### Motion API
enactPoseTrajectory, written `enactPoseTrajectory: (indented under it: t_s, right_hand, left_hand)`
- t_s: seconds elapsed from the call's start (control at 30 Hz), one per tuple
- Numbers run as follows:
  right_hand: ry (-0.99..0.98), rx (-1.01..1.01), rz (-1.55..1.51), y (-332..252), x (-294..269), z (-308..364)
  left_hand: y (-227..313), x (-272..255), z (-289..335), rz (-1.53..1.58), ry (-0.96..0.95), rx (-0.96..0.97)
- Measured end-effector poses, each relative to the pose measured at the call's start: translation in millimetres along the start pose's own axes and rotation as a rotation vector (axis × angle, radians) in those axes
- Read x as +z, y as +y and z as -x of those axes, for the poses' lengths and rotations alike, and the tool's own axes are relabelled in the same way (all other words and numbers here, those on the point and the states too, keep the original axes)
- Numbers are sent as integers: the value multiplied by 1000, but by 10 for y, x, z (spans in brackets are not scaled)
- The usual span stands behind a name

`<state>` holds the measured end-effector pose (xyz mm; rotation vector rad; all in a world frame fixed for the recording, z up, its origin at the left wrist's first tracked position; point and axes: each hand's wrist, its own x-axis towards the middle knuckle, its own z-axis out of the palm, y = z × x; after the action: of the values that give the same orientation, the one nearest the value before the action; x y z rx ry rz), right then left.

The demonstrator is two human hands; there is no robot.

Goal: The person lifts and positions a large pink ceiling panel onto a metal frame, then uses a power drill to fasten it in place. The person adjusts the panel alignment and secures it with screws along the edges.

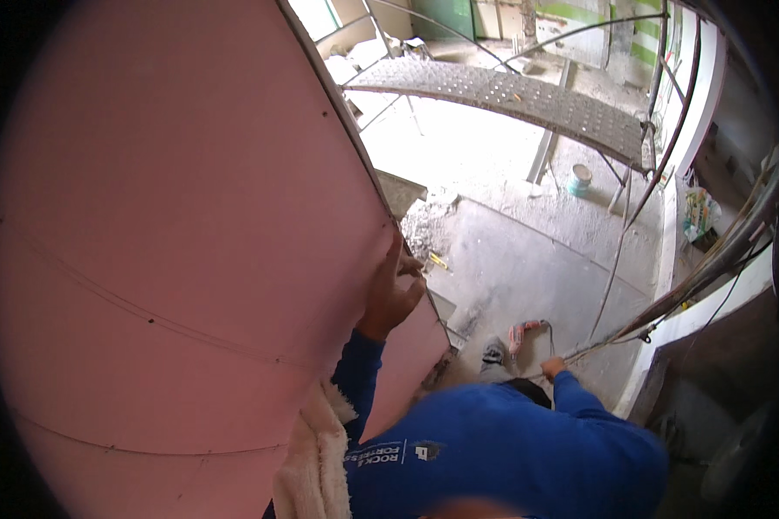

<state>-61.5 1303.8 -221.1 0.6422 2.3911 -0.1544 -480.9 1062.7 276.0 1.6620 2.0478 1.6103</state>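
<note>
- The pink board (190,216) fills our left side; our left hand (391,298) is at its right edge, and our right hand (554,368) is well apart from it, on the right.
- The board's long right edge runs slantwise from the upper part of the view down past our left hand to a lower corner near our blue shirt (528,450).
- Right of that edge we see open room above the dusty floor (528,251), and farther from the board a metal plank (511,91) spans the upper part of the view.
- On the floor right of the board lie a yellow tool (439,260), near the edge, and a bucket (581,179), farther off.
- Right of the board's lower corner we see a red drill (518,337) with a cord, just beside a shoe (493,350).
- A pale cloth (316,458) hangs between the board's lower part and our shirt.
- Our left hand has its index finger straight along the board's edge and the other fingers partly bent; we cannot tell whether they pinch anything.
- Our right hand is curled tight around the near end of a pole (692,294), which slants away from the board.
- Our two hands are well apart.
</note>
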Motion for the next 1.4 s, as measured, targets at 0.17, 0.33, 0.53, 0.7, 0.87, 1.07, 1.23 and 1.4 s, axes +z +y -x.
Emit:
enactPoseTrajectory:
  t_s: [0.17, 0.33, 0.53, 0.7, 0.87, 1.07, 1.23, 1.4]
  right_hand:
    - [229, -57, -72, -13, -377, -534]
    - [557, -148, -386, -461, -1239, -589]
    - [277, 250, -900, -887, -1197, -340]
    - [-45, 296, -818, -831, -814, -350]
    - [-201, 338, -764, -669, -587, -685]
    - [-301, 331, -717, -310, -322, -1293]
    - [-313, 328, -653, 23, -28, -1982]
    - [-215, 307, -584, 249, 284, -2817]
  left_hand:
    - [102, -31, 43, 6, -42, -102]
    - [-132, 293, 701, 46, 154, -134]
    - [-876, 1056, 2792, -321, -883, -468]
    - [-958, 1221, 3849, -23, -1144, -1176]
    - [-873, 1505, 3526, -219, -1212, -1306]
    - [-828, 2267, 3110, -518, -1248, -1480]
    - [-865, 2872, 3193, -726, -1204, -1512]
    - [-993, 2999, 3315, -732, -1199, -1550]
